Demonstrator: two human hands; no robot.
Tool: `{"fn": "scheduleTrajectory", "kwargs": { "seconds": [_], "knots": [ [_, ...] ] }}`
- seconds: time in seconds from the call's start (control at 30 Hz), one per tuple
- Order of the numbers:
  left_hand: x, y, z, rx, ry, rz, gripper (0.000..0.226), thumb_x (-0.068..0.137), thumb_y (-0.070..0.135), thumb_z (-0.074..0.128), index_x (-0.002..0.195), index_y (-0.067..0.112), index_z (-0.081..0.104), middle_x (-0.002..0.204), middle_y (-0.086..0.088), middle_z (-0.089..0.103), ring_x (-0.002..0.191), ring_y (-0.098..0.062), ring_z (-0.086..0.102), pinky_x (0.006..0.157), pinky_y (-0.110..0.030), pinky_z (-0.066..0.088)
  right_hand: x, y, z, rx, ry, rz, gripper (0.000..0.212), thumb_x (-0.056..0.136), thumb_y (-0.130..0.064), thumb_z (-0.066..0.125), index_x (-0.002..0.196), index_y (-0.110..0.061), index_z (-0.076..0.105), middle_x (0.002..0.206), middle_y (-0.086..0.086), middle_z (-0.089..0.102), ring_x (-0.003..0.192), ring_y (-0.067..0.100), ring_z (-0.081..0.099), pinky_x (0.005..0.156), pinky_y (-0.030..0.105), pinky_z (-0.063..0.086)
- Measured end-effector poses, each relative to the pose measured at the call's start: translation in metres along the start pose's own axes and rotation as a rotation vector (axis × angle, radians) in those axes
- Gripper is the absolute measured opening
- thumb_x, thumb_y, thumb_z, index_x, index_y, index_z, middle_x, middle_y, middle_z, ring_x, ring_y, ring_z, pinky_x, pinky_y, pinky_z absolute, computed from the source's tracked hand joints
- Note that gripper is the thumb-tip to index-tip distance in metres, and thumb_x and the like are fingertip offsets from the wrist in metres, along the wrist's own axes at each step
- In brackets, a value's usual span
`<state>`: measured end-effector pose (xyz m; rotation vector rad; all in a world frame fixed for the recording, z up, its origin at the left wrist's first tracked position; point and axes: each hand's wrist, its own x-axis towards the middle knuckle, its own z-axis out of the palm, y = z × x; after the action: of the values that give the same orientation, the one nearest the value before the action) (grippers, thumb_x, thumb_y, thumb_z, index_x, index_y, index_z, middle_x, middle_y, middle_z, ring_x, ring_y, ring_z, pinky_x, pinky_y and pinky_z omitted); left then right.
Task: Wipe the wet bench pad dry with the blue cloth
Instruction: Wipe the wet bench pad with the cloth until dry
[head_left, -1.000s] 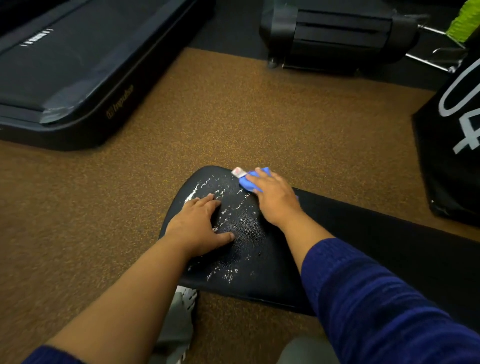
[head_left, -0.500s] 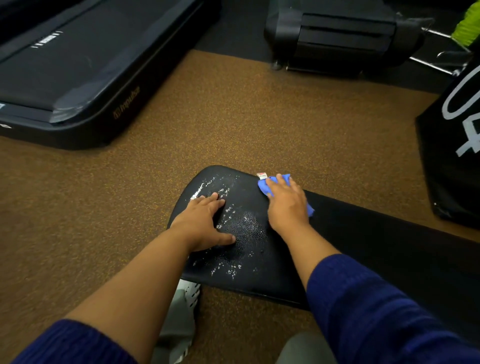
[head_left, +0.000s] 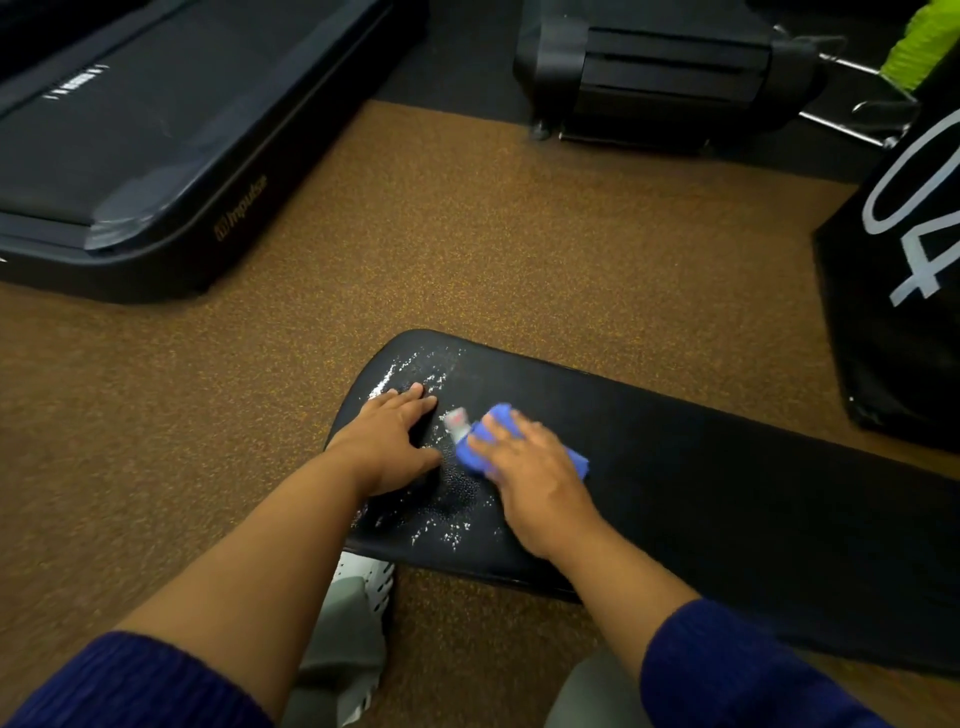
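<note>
A: Where is the cloth (head_left: 522, 441) right now?

B: Pinned flat under the right hand (head_left: 535, 470), palm down, fingers spread over it, pressing rather than clutching. Blurred at the edges, so probably mid-stroke. White tag (head_left: 456, 419) poking out past the fingertips.

A: And the left hand (head_left: 392, 447)?

B: Open, flat on the desk pad (head_left: 727, 467), holding nothing, just beside the right hand on its thumb side. Seemingly bracing.

A: Where's the water?

B: 2 patches of droplets (head_left: 447, 530). 1 ahead of the left fingertips, toward the rounded end of the pad. The other nearer the body, between the 2 wrists. Between the hands, a pebbled wet sheen too.

A: So which way from the cloth?

B: Left of the right hand, and both forward and back from it. Nothing shiny to the right of it; that long stretch looks dull and dry.

A: Long axis of the pad?

B: Running from the rounded end by the left hand away to the right, past the right forearm.

A: Nearer hand for the wet part?

B: Left hand nearer, even resting on it, but empty. Likely needs lifting clear before a sweep leftward across the short width.

A: Risk?

B: Possibly pushing drops off the edge onto the floor (head_left: 467, 234) or the shoe (head_left: 363, 582) below.
</note>
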<state>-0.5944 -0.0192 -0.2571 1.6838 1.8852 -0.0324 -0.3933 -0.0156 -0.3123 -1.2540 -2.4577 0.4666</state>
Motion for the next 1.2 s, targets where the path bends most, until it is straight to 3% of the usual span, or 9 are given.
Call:
{"fn": "scheduleTrajectory", "kwargs": {
  "seconds": [0.1, 0.23, 0.3, 0.47, 0.57, 0.7, 0.93, 1.07, 1.2],
  "knots": [
    [0.001, -0.001, 0.000, -0.001, -0.007, -0.002, 0.077, 0.086, 0.042, 0.059, 0.151, 0.032, 0.020, 0.161, 0.013, 0.006, 0.149, -0.015, 0.002, 0.121, -0.033, 0.007, -0.022, 0.025, -0.022, 0.000, -0.133, -0.211, 0.042, 0.084, -0.010, 0.055, 0.121, -0.028, 0.060, 0.136, 0.000, 0.052, 0.131, 0.025, 0.042, 0.107, 0.040, 0.028],
    [0.000, 0.001, 0.001, 0.010, -0.003, -0.005, 0.078, 0.085, 0.045, 0.060, 0.151, 0.033, 0.019, 0.161, 0.013, 0.005, 0.149, -0.016, 0.001, 0.121, -0.035, 0.008, -0.011, 0.033, -0.020, 0.022, 0.020, 0.162, 0.043, 0.082, -0.006, 0.054, 0.120, -0.023, 0.062, 0.135, 0.005, 0.054, 0.130, 0.033, 0.042, 0.107, 0.041, 0.026],
    [0.000, 0.001, 0.002, 0.017, 0.004, -0.006, 0.079, 0.085, 0.047, 0.060, 0.151, 0.032, 0.019, 0.161, 0.013, 0.005, 0.149, -0.017, 0.002, 0.120, -0.034, 0.008, -0.011, 0.006, -0.009, 0.011, 0.073, 0.215, 0.039, 0.081, -0.012, 0.053, 0.117, -0.019, 0.064, 0.132, 0.008, 0.056, 0.126, 0.036, 0.046, 0.105, 0.045, 0.031],
    [0.002, 0.001, 0.003, 0.029, 0.005, -0.014, 0.078, 0.086, 0.050, 0.058, 0.151, 0.032, 0.019, 0.161, 0.014, 0.004, 0.149, -0.016, 0.001, 0.121, -0.034, 0.008, -0.045, 0.007, -0.026, 0.076, -0.202, -0.218, 0.045, 0.083, -0.008, 0.054, 0.124, -0.027, 0.058, 0.139, -0.001, 0.048, 0.135, 0.022, 0.035, 0.110, 0.038, 0.023],
    [0.002, 0.001, 0.004, 0.041, 0.001, -0.017, 0.078, 0.087, 0.050, 0.058, 0.151, 0.033, 0.018, 0.161, 0.014, 0.004, 0.149, -0.016, 0.000, 0.121, -0.036, 0.008, -0.042, 0.028, -0.031, 0.066, -0.120, -0.026, 0.044, 0.084, -0.009, 0.051, 0.122, -0.029, 0.059, 0.139, -0.002, 0.049, 0.135, 0.024, 0.036, 0.111, 0.034, 0.021],
    [0.005, 0.001, 0.005, 0.044, 0.020, -0.020, 0.071, 0.090, 0.048, 0.053, 0.151, 0.031, 0.021, 0.161, 0.012, 0.006, 0.149, -0.017, 0.002, 0.121, -0.035, 0.008, -0.030, -0.013, -0.010, 0.068, -0.013, 0.190, 0.040, 0.084, -0.017, 0.051, 0.123, -0.022, 0.060, 0.138, 0.003, 0.050, 0.133, 0.029, 0.037, 0.111, 0.031, 0.017],
    [0.009, 0.002, 0.008, 0.039, 0.040, -0.021, 0.067, 0.092, 0.045, 0.051, 0.150, 0.028, 0.024, 0.161, 0.009, 0.010, 0.148, -0.020, 0.005, 0.121, -0.033, 0.008, -0.024, -0.054, -0.014, 0.208, -0.206, -0.021, 0.043, 0.096, -0.020, 0.048, 0.137, -0.030, 0.043, 0.151, -0.008, 0.030, 0.142, 0.010, 0.013, 0.109, 0.017, -0.001],
    [0.009, 0.002, 0.007, 0.075, 0.042, -0.011, 0.066, 0.092, 0.045, 0.051, 0.150, 0.027, 0.024, 0.161, 0.006, 0.010, 0.148, -0.021, 0.006, 0.121, -0.033, 0.007, -0.028, -0.066, -0.005, 0.205, -0.296, -0.152, 0.043, 0.095, -0.021, 0.048, 0.137, -0.029, 0.044, 0.150, -0.005, 0.032, 0.142, 0.016, 0.015, 0.116, 0.034, 0.007],
    [0.008, 0.002, 0.006, 0.090, 0.028, -0.008, 0.068, 0.092, 0.046, 0.050, 0.151, 0.028, 0.022, 0.161, 0.007, 0.008, 0.149, -0.021, 0.005, 0.121, -0.034, 0.007, -0.036, -0.056, -0.009, 0.074, -0.402, -0.390, 0.049, 0.091, -0.011, 0.052, 0.137, -0.027, 0.043, 0.152, -0.005, 0.028, 0.143, 0.018, 0.011, 0.116, 0.037, 0.005]
  ]
}}
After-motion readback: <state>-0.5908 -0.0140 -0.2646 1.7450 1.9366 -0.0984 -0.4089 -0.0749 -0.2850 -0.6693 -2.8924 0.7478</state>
